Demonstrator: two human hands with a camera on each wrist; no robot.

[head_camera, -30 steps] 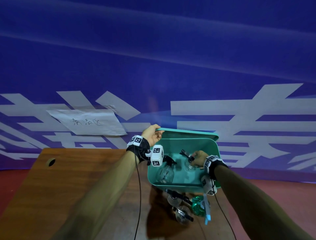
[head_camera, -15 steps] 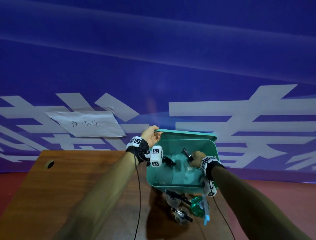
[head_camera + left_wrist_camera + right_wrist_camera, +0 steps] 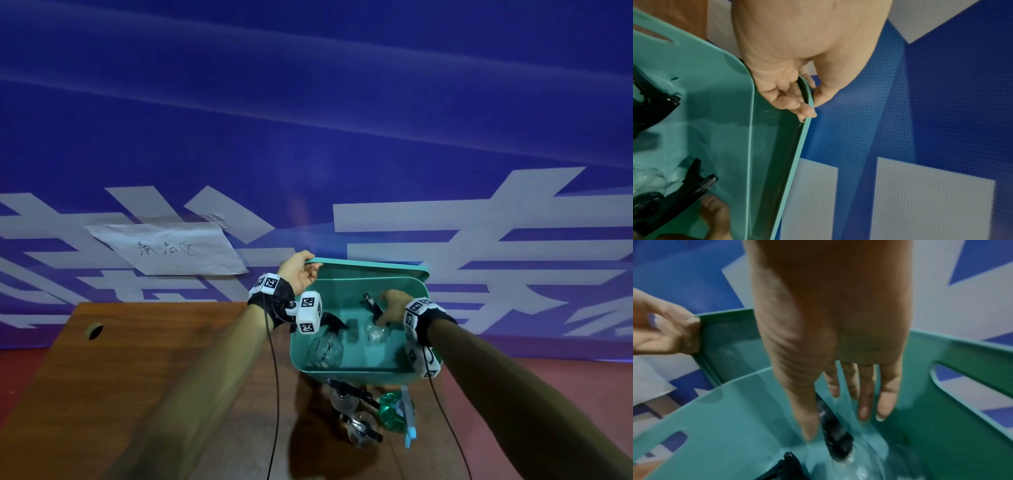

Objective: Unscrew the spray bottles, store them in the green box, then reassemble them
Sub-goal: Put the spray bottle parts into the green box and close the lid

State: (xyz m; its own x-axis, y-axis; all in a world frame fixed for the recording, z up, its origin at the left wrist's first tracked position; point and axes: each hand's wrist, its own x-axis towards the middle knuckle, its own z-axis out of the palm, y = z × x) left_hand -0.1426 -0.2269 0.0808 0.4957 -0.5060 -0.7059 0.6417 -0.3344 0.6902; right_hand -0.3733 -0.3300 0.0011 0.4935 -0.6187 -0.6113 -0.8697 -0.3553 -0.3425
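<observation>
The green box (image 3: 359, 373) stands on the wooden table with its lid (image 3: 370, 269) raised at the back. My left hand (image 3: 301, 274) pinches the lid's left corner, thumb outside and fingers inside (image 3: 795, 100). Inside the box are two clear spray bottles with black heads, one at the left (image 3: 325, 347) and one at the right (image 3: 375, 332). My right hand (image 3: 392, 306) hovers over the right one. Its fingers (image 3: 865, 402) are straight and spread, and the black spray head (image 3: 836, 434) lies below, between thumb and fingers.
In front of the box on the table lie two more clear bottles (image 3: 342, 397) (image 3: 363, 428) and a green bottle (image 3: 394, 411) with a blue trigger. The table (image 3: 137, 377) has a cable hole (image 3: 94, 330). A paper note (image 3: 168, 248) hangs on the blue banner behind.
My right hand has lowered the clear bottle onto the box floor and its fingers have straightened off it. The left hand keeps the lid up.
</observation>
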